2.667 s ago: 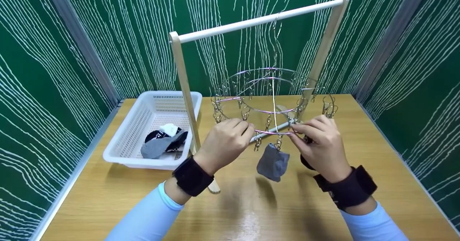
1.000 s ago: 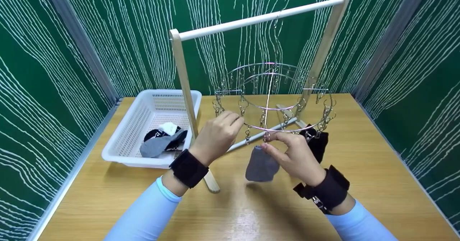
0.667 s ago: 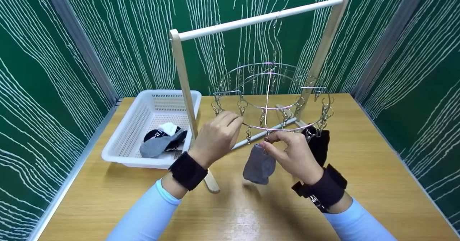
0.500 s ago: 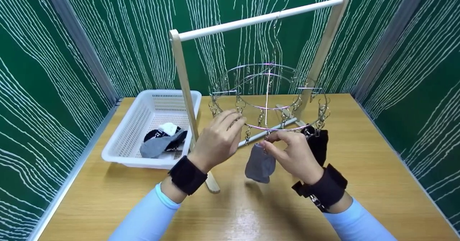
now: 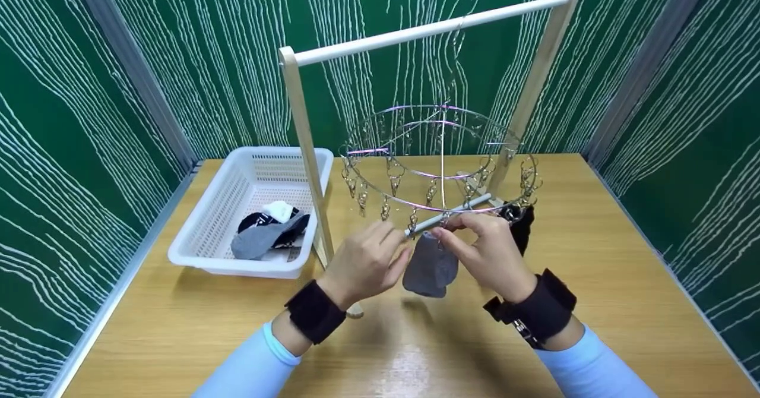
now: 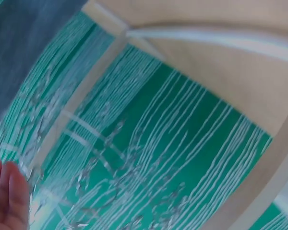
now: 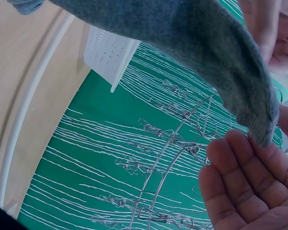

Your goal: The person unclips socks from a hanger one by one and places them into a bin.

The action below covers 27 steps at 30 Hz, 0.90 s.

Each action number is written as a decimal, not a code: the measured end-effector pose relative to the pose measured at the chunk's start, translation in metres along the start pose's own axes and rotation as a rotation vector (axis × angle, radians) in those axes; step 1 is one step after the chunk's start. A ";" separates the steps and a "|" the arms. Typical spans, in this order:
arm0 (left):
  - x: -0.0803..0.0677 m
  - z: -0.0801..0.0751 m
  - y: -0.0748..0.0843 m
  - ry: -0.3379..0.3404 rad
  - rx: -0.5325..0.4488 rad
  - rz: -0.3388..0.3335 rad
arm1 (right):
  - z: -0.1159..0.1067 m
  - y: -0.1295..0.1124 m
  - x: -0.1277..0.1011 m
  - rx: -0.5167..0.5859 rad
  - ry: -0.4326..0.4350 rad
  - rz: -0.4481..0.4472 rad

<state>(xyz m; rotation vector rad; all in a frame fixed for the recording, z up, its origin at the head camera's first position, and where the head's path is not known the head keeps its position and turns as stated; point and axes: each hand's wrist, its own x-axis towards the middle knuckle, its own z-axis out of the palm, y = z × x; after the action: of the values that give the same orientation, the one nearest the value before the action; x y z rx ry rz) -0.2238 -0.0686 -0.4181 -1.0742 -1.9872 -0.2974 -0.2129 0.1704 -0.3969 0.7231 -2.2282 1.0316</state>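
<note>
Head view, frame centre: I note my right hand (image 5: 490, 249) pinching the grey fabric sock (image 5: 428, 265) at a clip of the round wire peg hanger (image 5: 439, 166), left hand (image 5: 368, 261) relaxed open beside it; one black sock (image 5: 521, 227) hangs, more wait in the white plastic basket (image 5: 202, 231).

green streaked walls (image 5: 178, 41), wooden table (image 5: 594, 267)

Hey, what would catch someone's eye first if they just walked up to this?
First, the round metal clip hanger hanging from the wooden rack at mid-table, a grey sock clipped at its front edge. The right hand pinches the clip above the sock, the left hand just beside it. To the left, a white basket holds more socks.
</note>
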 end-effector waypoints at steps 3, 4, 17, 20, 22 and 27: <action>-0.008 0.007 0.003 -0.109 -0.029 -0.034 | 0.000 0.000 0.001 -0.003 -0.007 0.005; -0.010 0.010 0.004 -0.154 -0.048 -0.061 | 0.000 -0.001 0.002 -0.003 -0.011 0.009; -0.013 0.039 0.002 -0.633 -0.755 -0.591 | 0.001 -0.005 0.003 -0.008 -0.011 0.026; -0.015 0.046 0.000 -0.603 -0.942 -0.628 | 0.001 -0.004 0.002 -0.009 -0.001 0.020; -0.015 0.048 0.000 -0.589 -1.010 -0.653 | 0.002 -0.004 0.002 -0.011 0.010 0.012; -0.014 0.051 0.002 -0.532 -1.073 -0.657 | 0.002 -0.002 0.000 0.004 0.034 -0.008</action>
<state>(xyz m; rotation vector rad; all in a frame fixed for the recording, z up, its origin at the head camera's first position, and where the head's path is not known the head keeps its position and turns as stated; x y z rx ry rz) -0.2463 -0.0479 -0.4608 -1.1171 -2.6835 -1.7234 -0.2124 0.1672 -0.3968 0.7106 -2.1927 1.0367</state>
